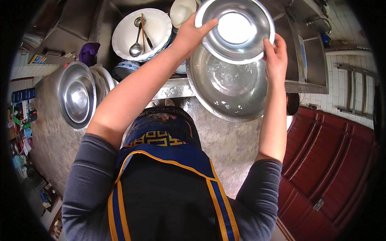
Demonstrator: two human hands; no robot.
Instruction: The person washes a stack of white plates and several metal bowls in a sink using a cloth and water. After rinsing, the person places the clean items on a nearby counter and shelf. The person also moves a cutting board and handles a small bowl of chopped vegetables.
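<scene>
Between my two hands I hold a round stainless steel basin [211, 45], its inside turned up and a bright glare on its bottom. My left hand [193, 34] grips its left rim, thumb laid over the inner wall. On the right rim, my right hand [276, 54] has its thumb on top and the fingers behind. Just below it sits a much larger metal basin [229, 87] with water in it, at the sink's front edge. To the left, a white scalloped bowl [123, 39] carries a metal ladle [136, 49], another dark-handled utensil and a thin brown stick.
Blue-and-white bowls [125, 67] and a pale bowl [181, 13] crowd the steel sink. More metal basins [61, 96] stand stacked at left, near a purple cloth [89, 53]. A faucet [327, 21] is at upper right. A dark red panelled door [331, 156] borders the right side.
</scene>
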